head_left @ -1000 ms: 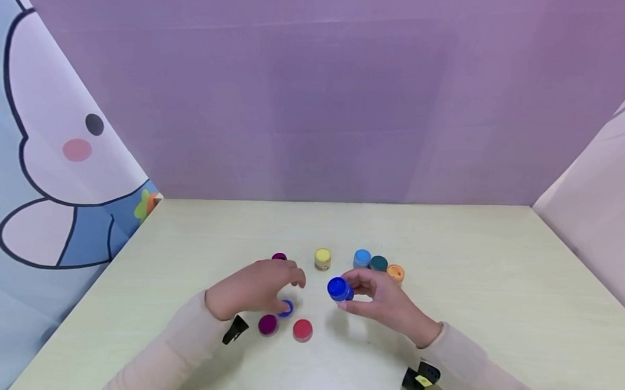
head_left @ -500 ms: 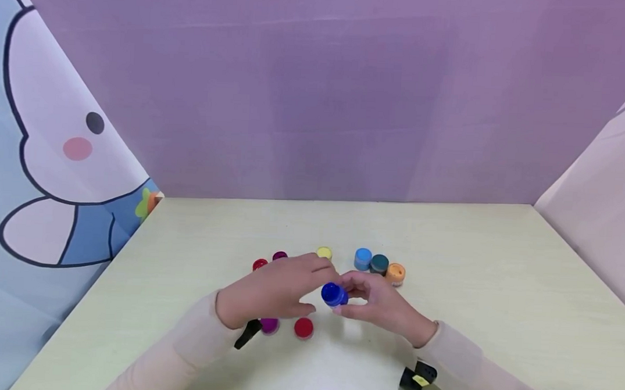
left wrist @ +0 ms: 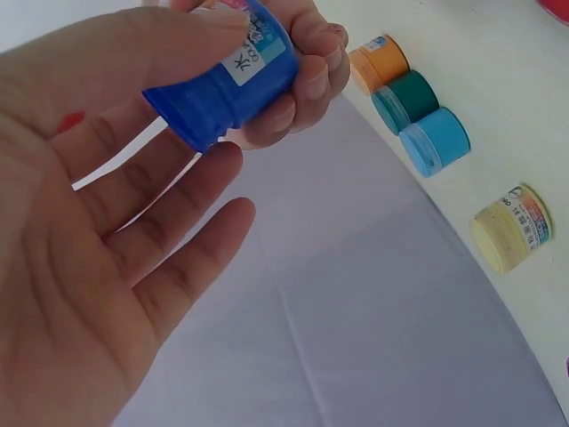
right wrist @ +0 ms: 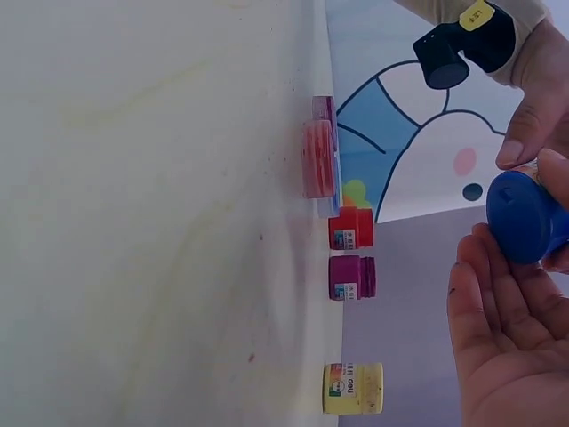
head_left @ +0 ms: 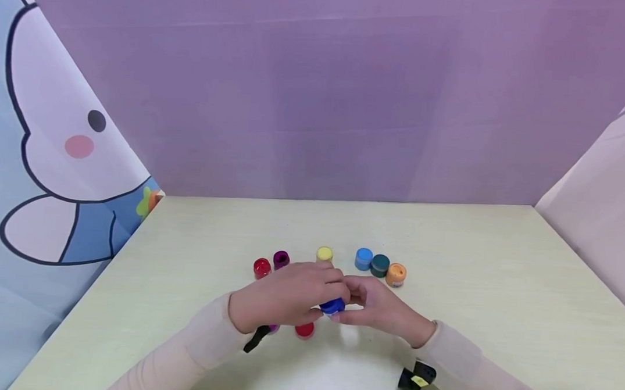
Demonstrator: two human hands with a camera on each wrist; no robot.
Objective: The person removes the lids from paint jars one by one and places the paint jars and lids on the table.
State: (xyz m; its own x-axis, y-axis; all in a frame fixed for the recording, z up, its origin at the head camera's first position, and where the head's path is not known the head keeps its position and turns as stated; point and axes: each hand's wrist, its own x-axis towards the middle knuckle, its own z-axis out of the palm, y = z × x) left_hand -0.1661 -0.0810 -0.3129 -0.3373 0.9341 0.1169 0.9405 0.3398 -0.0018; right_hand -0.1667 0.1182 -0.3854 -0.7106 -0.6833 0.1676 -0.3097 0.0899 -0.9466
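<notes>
The blue jar (head_left: pixel 332 306), a small, round, semi-glossy container, is held between the left hand (head_left: pixel 289 293) and the right hand (head_left: pixel 376 305), clear of the surface (head_left: pixel 471 272). Its body carries a printed label (left wrist: pixel 253 58) with white and multicoloured areas, and the end nearest the left palm widens into a flared blue rim (left wrist: pixel 182 111). The opposite end is a smooth, circular blue face (right wrist: pixel 518 218), directed toward the surface; fingers cover part of the jar's side.
</notes>
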